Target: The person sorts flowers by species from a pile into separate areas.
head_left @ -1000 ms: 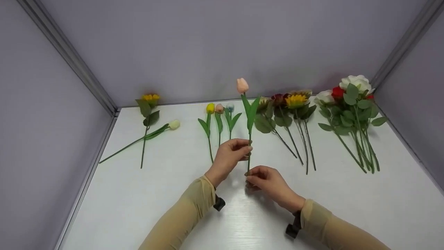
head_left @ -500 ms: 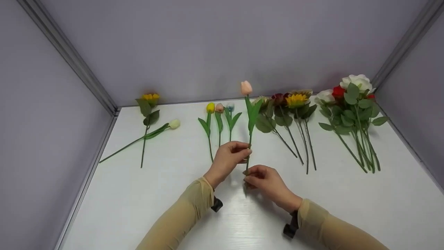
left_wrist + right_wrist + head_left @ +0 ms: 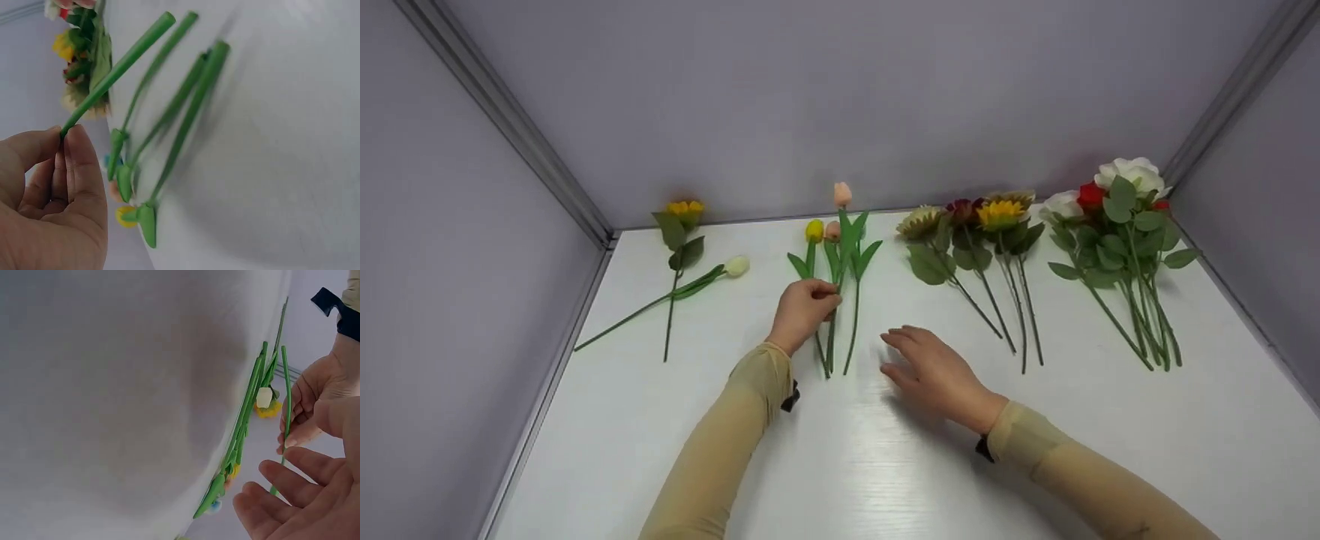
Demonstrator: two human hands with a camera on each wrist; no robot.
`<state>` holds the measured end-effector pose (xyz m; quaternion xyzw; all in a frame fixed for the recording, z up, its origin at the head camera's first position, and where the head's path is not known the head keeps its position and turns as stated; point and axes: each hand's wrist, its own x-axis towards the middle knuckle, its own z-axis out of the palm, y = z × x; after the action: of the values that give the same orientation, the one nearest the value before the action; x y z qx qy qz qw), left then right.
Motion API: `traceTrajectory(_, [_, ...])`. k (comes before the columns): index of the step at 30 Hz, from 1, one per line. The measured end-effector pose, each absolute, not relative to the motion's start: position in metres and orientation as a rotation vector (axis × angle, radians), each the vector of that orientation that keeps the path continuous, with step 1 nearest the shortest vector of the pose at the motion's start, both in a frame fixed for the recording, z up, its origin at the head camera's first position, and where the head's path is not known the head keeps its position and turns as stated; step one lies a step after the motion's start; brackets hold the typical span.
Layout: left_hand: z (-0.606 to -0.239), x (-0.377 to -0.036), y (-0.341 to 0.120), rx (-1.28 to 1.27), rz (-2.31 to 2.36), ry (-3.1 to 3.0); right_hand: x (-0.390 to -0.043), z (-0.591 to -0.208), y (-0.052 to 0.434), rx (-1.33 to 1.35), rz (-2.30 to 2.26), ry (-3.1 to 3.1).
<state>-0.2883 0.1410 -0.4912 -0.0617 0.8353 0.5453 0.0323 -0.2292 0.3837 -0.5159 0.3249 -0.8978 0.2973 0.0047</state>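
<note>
While the left hand [image 3: 802, 309] pinches the pink tulip [image 3: 842, 194] stem and the right hand [image 3: 934, 371] hovers open-fingered, lowering it parallel beside the tulip row [image 3: 825, 247] looks wisest.

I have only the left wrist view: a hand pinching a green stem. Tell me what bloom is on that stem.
Observer: In the head view it is a peach tulip. The left hand pinches its stem beside the yellow tulip.
Operator: Report the other hand.
Observer: The right hand is open, fingers straight, low over the white table, right of the tulip stems. It holds nothing.
Operator: Say what lies at the far left.
Observer: A lone sunflower and a white tulip, with their stems crossing.
</note>
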Motion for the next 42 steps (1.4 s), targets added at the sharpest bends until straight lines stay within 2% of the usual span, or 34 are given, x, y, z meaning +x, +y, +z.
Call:
traceTrajectory(4, [-0.501, -0.298, 0.139, -0.259, 1.574, 2.611, -0.238, -0.515, 0.378, 1.067, 0.803, -2.822])
traceTrajectory(19, [-0.514, -0.301, 0.149, -0.301, 1.416, 2.718, -0.24, -0.519, 0.376, 1.055, 0.826, -2.864])
traceTrajectory(26, [-0.515, -0.298, 0.149, -0.276, 1.391, 2.738, -0.239, -0.52, 0.374, 1.062, 0.832, -2.866])
traceTrajectory(36, [-0.511, -0.302, 0.156, -0.118, 0.965, 2.909, -0.236, -0.523, 0.374, 1.084, 0.852, -2.849])
traceTrajectory(42, [-0.505, -0.303, 0.155, -0.179, 1.086, 2.819, -0.236, -0.523, 0.376, 1.088, 0.838, -2.843])
